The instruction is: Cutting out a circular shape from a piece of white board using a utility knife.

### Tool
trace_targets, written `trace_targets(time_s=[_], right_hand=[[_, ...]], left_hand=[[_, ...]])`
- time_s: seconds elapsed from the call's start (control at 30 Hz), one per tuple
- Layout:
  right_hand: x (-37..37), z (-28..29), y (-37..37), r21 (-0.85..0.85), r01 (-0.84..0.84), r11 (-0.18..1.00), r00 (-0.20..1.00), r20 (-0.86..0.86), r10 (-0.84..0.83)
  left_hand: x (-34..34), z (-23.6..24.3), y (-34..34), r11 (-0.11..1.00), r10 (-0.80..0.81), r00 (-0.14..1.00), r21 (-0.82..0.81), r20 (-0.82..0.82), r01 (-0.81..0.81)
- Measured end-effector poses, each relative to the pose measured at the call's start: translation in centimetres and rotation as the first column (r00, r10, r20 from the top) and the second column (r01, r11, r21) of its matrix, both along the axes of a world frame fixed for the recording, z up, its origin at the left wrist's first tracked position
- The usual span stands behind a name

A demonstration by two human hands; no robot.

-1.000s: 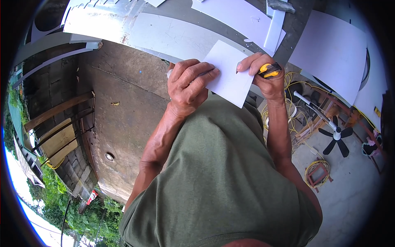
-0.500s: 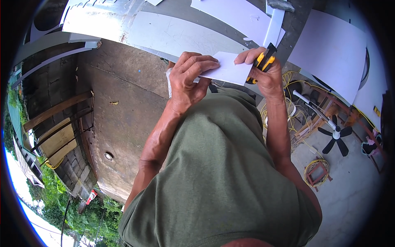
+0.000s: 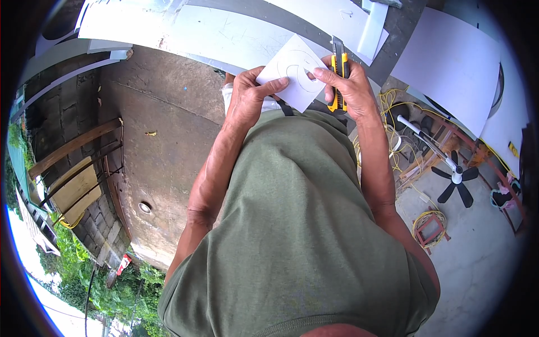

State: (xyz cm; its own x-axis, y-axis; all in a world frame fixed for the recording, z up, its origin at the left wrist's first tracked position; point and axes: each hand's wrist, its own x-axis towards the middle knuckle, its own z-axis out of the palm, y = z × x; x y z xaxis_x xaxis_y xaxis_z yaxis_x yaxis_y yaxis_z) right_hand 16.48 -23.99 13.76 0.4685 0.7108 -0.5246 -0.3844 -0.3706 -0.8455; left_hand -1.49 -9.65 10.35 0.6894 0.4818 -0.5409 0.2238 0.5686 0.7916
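Between my hands is a small square piece of white sheet [image 3: 281, 64], turned corner-up. Curved outlines are marked on its face, and a small opening shows near its right side. My left hand [image 3: 247, 98] pinches its left lower edge, thumb on top. My right hand [image 3: 356, 92] has its thumb on the right edge of the piece and also holds a yellow and black utility knife [image 3: 338, 70]. The knife's blade points away from me, above the fingers. Some fingers of both hands are hidden behind the piece.
Just beyond my hands is a worktable [image 3: 401, 48] with large white sheets [image 3: 247, 31] and white strips. Another big white sheet [image 3: 449, 70] lies at the right. Below it are tangled yellow cords [image 3: 393, 106], a black-bladed fan [image 3: 456, 178] and a coiled cord [image 3: 429, 229] on the floor.
The white piece has been turned and tilted so its marked face shows. My right hand has swung the knife upright with its blade in view. Both hands remain on the piece.
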Motion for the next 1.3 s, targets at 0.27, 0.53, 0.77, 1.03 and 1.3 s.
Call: trace_targets(time_s=[0.27, 0.53, 0.77, 1.03, 1.3], right_hand=[[-0.2, -0.8, 0.0, 0.048, 0.054, 0.997, 0.996, -0.071, -0.05], [0.3, -1.3, -0.4, -0.013, -0.049, 0.999, 0.998, -0.049, 0.049], [-0.1, -1.9, -0.3, 0.02, 0.044, 0.999, 0.994, -0.096, -0.042], [0.1, -2.1, -0.7, 0.016, 0.066, 0.998, 0.989, -0.132, -0.063], [0.2, -2.8, -1.2, 0.036, 0.037, 0.999, 0.989, -0.142, -0.032]], left_hand=[[0.0, -0.6, 0.0, 1.0, 0.001, 1.0, 0.026, 0.02, -0.002], [-0.4, -1.6, 0.3, 1.0, -0.027, 0.999, 0.013, 0.019, 0.027], [-0.3, -1.6, 0.4, 0.999, -0.033, 0.998, 0.044, 0.054, 0.03], [-0.3, -0.6, 0.7, 0.987, -0.127, 0.992, 0.107, 0.027, 0.124], [0.1, 0.2, 1.0, 0.969, -0.174, 0.984, 0.167, -0.044, 0.179]])
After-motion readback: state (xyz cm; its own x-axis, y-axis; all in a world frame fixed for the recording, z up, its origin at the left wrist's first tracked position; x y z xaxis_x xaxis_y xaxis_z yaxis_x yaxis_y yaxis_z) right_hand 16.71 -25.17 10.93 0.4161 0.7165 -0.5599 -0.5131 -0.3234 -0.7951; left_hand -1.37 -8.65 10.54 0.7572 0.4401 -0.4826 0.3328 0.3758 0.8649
